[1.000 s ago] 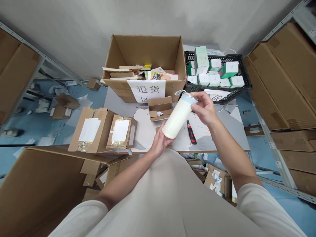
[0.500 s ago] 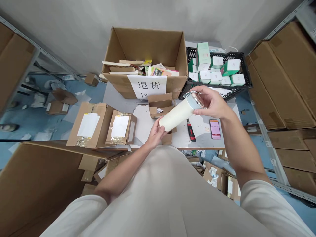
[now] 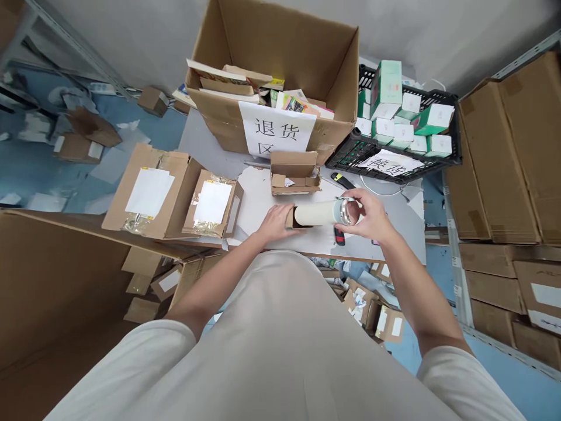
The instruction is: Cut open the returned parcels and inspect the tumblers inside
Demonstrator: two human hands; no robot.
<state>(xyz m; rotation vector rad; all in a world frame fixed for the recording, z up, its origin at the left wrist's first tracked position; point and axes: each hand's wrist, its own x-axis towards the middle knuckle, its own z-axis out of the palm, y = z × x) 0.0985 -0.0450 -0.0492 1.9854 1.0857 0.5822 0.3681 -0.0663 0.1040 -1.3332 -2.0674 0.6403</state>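
Note:
A cream thermos bottle (image 3: 318,214) with a pale blue collar and shiny cap lies almost level above the table. My right hand (image 3: 366,215) grips it by the cap end, fingers curled round. My left hand (image 3: 277,223) is closed on a small brown cardboard box (image 3: 290,217), mostly hidden behind the fingers. The bottle's base is at the mouth of this box; how far inside it reaches I cannot tell. Beneath the bottle's cap end, a red and black utility knife (image 3: 339,236) shows in part. Just beyond lies an open cardboard carton (image 3: 295,190) with paper scraps.
A large carton (image 3: 219,126) of books stands at the back, beside a black crate (image 3: 350,155) of green and white boxes. Two labelled parcels (image 3: 146,193) sit at left. A yellow and black cutter (image 3: 342,180) lies near the crate. Stacked cartons (image 3: 495,158) line the right.
The bottle has come down and levelled out, its base now at the small box. My left hand has moved from the bottle's base to that box. The view has shifted.

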